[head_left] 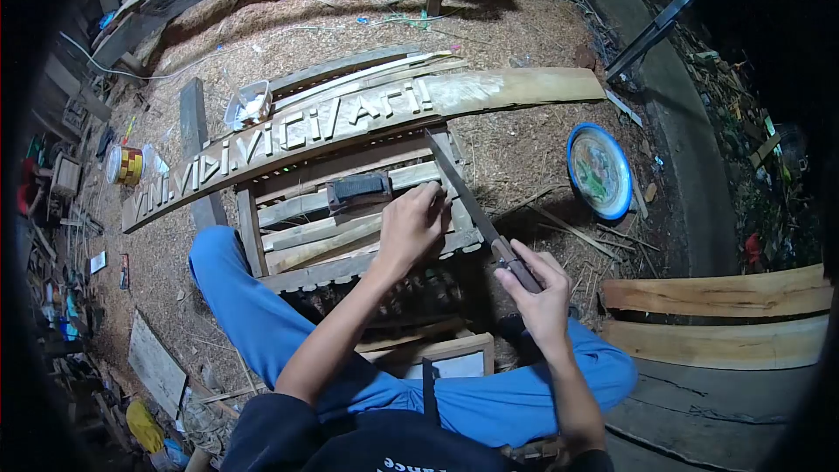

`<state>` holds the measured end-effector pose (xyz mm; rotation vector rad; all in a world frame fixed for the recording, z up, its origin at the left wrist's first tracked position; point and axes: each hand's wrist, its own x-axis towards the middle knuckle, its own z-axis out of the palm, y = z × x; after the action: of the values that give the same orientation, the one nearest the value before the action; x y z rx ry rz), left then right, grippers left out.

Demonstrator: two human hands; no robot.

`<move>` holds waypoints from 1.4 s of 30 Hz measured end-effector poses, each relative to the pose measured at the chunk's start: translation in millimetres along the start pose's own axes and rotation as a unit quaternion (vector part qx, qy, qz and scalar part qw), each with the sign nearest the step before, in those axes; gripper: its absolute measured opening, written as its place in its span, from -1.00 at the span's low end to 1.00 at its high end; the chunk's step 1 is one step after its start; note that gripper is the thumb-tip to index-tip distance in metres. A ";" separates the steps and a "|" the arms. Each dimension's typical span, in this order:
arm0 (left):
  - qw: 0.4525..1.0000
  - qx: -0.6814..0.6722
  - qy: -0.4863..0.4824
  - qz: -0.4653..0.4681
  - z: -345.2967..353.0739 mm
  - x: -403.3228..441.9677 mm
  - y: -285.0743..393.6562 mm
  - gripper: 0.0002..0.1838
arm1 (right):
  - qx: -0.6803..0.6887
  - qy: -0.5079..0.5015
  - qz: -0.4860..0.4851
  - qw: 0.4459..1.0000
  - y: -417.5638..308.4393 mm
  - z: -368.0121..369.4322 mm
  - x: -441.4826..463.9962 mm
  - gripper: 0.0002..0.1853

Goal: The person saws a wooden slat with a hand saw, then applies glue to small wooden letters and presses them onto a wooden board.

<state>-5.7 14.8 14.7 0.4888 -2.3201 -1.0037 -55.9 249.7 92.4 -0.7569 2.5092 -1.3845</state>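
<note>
Head view shows the right hand [540,290], fingers wrapped around the brown handle [524,276] of a long, grey, metal-bladed tool [470,199], probably light, stiff and best held there, slanting over the slatted wooden surface [252,229], while whether the left hand's [411,225] curled fingers pinch anything cannot be told.

The long tool [468,197] has a flat, dark gray blade and a brown handle, and it sits in the right hand, slanting so its thin tip points up and away, near the close edge of the wooden board [376,114]. The board is long and light brown, and lies on its back across a low stand made of slats. Chunky, pale letters, a slash and a "!" stick up along its left and middle, but its right end is plain.
</note>
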 end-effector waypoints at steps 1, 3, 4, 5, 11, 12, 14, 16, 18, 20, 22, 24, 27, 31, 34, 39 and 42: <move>1.000 0.001 0.005 0.010 -1.7 -0.1 2.2 -0.81 | -0.031 -0.030 -0.023 0.999 -0.4 -3.1 1.8 -0.53; 0.999 0.010 0.009 0.032 0.8 -1.1 -0.8 -0.81 | -0.064 -0.076 -0.056 0.993 15.5 -3.6 1.8 -0.37; 0.998 0.019 0.015 0.051 1.3 -0.1 -2.3 -0.81 | -0.059 -0.062 -0.063 0.994 19.5 0.0 0.2 -0.41; 0.998 0.021 0.009 0.062 1.9 -0.3 -4.1 -0.81 | -0.043 -0.056 -0.042 0.997 19.7 1.8 -2.8 -0.43; 0.999 0.010 -0.016 0.050 -2.4 -1.4 -3.0 -0.81 | -0.032 -0.015 -0.074 0.997 7.6 -1.5 -7.5 -0.54; 0.998 0.004 -0.014 0.056 -5.2 -1.7 -2.7 -0.80 | -0.033 -0.015 -0.070 0.997 5.1 -2.8 -6.4 -0.56; 0.999 -0.013 -0.020 0.028 -10.2 -4.6 -2.4 -0.79 | -0.031 -0.023 -0.051 0.998 3.0 -7.0 -5.4 -0.57; 0.999 -0.039 -0.022 0.007 -10.4 -2.1 -5.0 -0.78 | -0.039 -0.022 -0.036 0.998 1.6 -11.1 -2.0 -0.58; 0.999 -0.040 0.000 0.030 -8.0 -3.0 -8.1 -0.78 | -0.023 -0.011 -0.064 0.998 1.1 -14.6 0.5 -0.59; 0.999 -0.036 -0.021 -0.002 -10.3 -6.0 -7.2 -0.78 | -0.040 -0.008 -0.071 0.997 -5.6 -15.9 11.0 -0.59; 0.999 -0.031 -0.003 0.037 -12.7 -2.9 -5.8 -0.77 | -0.050 0.007 -0.089 0.995 -14.1 -10.9 23.0 -0.59; 0.999 -0.040 -0.010 0.027 -13.8 -5.7 -2.7 -0.76 | -0.074 0.012 -0.125 0.989 -16.0 -9.7 27.3 -0.58; 1.000 -0.018 -0.020 0.007 -17.4 -4.6 -0.4 -0.74 | -0.068 0.045 -0.141 0.987 5.8 1.8 24.5 -0.58; 0.996 -0.020 -0.011 0.090 -12.2 -10.9 -9.6 -0.73 | -0.038 0.064 -0.116 0.990 17.6 12.8 17.5 -0.58; 0.982 0.037 0.056 0.177 -9.1 -11.7 -6.7 -0.75 | -0.007 0.063 -0.112 0.992 0.1 10.5 24.3 -0.60; 0.962 0.093 0.103 0.233 -15.0 -9.8 -2.7 -0.80 | 0.010 0.083 -0.140 0.987 -4.9 17.8 26.7 -0.62; 0.954 0.113 0.120 0.250 -16.3 -11.8 0.9 -0.81 | -0.002 0.091 -0.146 0.985 0.3 14.8 28.1 -0.62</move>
<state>13.6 12.7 20.5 0.0851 -2.1811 -0.4159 -74.3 224.5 86.4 -1.0821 2.6189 -1.6065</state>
